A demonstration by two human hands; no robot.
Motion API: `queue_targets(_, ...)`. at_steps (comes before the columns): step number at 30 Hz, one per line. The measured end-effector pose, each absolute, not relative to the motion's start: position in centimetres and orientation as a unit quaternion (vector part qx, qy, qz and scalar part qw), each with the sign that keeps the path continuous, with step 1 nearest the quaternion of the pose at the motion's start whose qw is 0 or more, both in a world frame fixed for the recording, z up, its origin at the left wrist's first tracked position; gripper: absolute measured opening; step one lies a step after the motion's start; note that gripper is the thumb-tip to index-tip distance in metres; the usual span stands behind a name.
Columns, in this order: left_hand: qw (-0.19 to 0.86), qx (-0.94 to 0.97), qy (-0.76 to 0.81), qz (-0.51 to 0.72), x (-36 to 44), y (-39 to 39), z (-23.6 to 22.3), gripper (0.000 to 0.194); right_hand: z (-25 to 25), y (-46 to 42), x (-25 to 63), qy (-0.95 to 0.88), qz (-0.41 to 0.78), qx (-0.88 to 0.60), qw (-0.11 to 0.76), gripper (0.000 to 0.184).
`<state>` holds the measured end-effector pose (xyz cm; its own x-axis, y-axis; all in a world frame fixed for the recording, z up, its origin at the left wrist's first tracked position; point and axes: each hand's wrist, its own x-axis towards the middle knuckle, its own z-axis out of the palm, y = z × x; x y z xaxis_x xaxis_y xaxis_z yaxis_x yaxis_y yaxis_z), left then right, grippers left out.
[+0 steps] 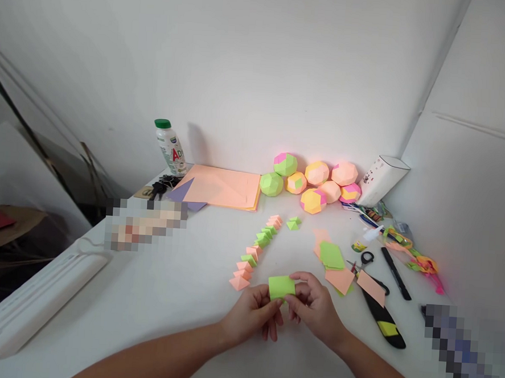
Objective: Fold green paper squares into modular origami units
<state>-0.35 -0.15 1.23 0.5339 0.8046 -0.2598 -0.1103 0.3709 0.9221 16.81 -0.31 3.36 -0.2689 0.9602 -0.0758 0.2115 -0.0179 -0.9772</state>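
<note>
Your white table [205,254] meets plain pale walls [251,69] at its back and right, under soft, even light

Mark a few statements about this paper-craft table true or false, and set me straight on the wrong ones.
1. Both the left hand and the right hand touch a green paper. True.
2. The bottle cap is red. False: it is green.
3. The row of small folded pieces has both green and peach ones. True.
4. The black pen lies left of that row. False: it lies to the right.
5. The paper balls are near the wall. True.
</note>
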Motion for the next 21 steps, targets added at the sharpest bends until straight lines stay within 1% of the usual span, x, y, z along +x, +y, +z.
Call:
queue_targets(7, 0.732, 0.482, 0.367, 0.312, -0.44, -0.32, 1.06, 0.032, 3.29, -0.19, 16.88, -0.586, 0.548, -0.479, 0.355, 0.033)
queue_targets(13, 0.729, 0.485, 0.366, 0.317, -0.50, -0.36, 1.13, 0.030, 3.56, -0.20, 16.77, -0.545, 0.609, -0.458, 0.351, 0.054)
queue_targets(18, 0.724, 0.496, 0.364, 0.311, -0.46, -0.42, 1.09, 0.029, 3.35, -0.31, 16.60, -0.530, 0.614, -0.465, 0.354, 0.053)
queue_targets(21, 0.726, 0.497, 0.361, 0.309, -0.45, -0.45, 1.08, 0.029, 3.04, -0.26, 16.68, -0.525, 0.621, -0.463, 0.353, 0.048)
